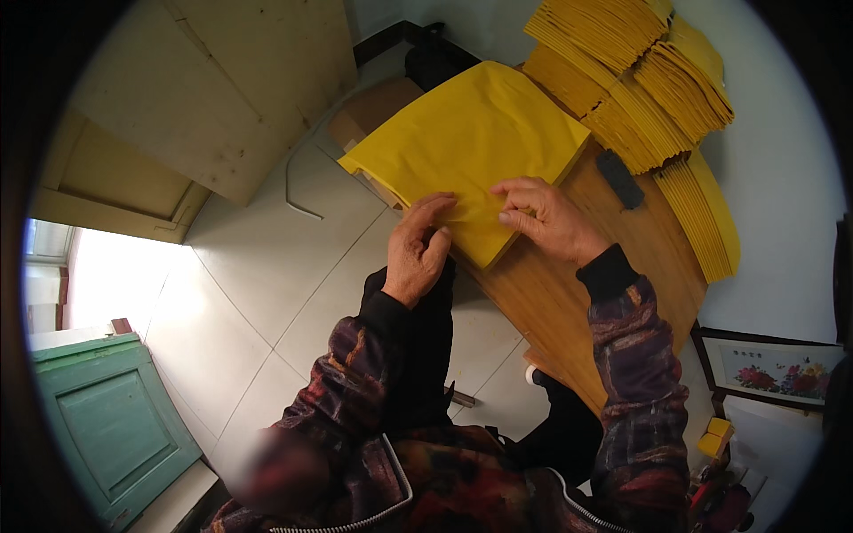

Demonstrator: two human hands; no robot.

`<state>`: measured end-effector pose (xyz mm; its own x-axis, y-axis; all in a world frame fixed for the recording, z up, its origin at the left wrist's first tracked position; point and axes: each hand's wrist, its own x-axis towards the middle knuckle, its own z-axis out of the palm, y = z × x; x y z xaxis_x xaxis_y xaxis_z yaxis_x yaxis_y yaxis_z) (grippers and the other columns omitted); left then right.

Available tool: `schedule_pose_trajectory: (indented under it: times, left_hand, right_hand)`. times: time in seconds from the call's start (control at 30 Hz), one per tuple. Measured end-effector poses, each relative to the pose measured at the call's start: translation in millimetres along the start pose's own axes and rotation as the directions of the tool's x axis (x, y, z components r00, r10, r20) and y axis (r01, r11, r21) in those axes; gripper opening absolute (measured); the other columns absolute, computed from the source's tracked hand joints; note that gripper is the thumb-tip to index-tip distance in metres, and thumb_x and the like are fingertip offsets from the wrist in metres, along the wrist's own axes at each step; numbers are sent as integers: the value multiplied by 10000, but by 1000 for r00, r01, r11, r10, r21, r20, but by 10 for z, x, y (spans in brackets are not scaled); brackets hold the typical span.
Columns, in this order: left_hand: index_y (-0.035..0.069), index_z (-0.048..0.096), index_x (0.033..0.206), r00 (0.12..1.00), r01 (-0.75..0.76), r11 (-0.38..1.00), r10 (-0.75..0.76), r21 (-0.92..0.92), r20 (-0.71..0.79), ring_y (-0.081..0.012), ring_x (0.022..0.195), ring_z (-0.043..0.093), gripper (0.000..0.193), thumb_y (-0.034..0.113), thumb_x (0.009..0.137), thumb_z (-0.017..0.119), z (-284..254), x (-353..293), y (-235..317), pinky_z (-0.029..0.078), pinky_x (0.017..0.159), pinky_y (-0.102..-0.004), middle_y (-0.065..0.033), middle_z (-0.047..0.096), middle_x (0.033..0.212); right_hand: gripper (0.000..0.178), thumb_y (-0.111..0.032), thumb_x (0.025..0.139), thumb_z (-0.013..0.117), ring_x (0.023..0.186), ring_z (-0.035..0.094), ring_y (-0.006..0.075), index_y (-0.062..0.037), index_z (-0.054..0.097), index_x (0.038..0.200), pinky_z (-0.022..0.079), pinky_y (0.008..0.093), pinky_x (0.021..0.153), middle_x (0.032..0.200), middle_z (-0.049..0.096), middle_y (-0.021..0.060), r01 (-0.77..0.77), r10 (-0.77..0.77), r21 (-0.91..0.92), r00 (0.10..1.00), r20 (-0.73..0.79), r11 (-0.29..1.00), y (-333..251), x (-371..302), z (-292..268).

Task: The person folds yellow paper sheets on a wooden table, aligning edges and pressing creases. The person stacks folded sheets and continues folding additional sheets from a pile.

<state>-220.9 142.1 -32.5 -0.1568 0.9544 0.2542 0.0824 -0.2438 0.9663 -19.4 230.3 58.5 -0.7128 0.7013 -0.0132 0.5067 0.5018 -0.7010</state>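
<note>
- Wooden bench (653, 249) runs beneath the yellow sheet (471, 124) and past its right side.
- Sheet's near corner points toward the person (462, 471); nearly square, long axis unclear.
- Left hand (418, 249) at its near-left edge, grip unclear; right hand (546, 218) covering its near part, thumb and forefinger apart.
- Right of it: dark block (619, 178), then yellow stacks (640, 98).

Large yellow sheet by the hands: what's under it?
Under the yellow sheet, a brown edge peeks out at left and the wooden tabletop emerges at right. Whatever lies beneath its middle is covered and can't be seen.
</note>
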Motion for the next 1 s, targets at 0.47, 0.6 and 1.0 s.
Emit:
schedule_pose_trajectory:
  times: [0.47, 0.6, 1.0]
  left_hand:
    - [-42, 673, 1058, 956, 164, 952, -219, -258, -197, -114, 765, 590, 181, 84, 930, 649, 168, 60, -122, 482, 688, -241, -45, 681, 909]
    - [-58, 667, 1065, 914, 334, 891, -386, -307, -128, -62, 631, 525, 208, 110, 943, 649, 120, 22, -29, 434, 566, -217, -9, 637, 800]
    - [-39, 666, 1083, 944, 270, 935, -305, -232, -130, -89, 765, 570, 216, 125, 948, 626, 108, 13, -95, 471, 705, -237, -30, 659, 863]
  right_hand:
    - [149, -76, 850, 662, 1052, 574, 331, -10, 624, 979, 479, 382, 882, 1104, 637, 129, -6, -113, -278, 904, -411, 961, -141, -258, 122]
    - [254, -71, 814, 675, 1173, 508, 320, -39, 642, 1065, 478, 418, 922, 1215, 580, 106, 105, -211, -476, 961, -176, 873, -139, -491, 383]
    - [107, 10, 788, 666, 1049, 552, 304, -23, 650, 889, 488, 391, 869, 1045, 630, 102, 129, -205, -370, 963, -175, 920, -86, -267, 279]
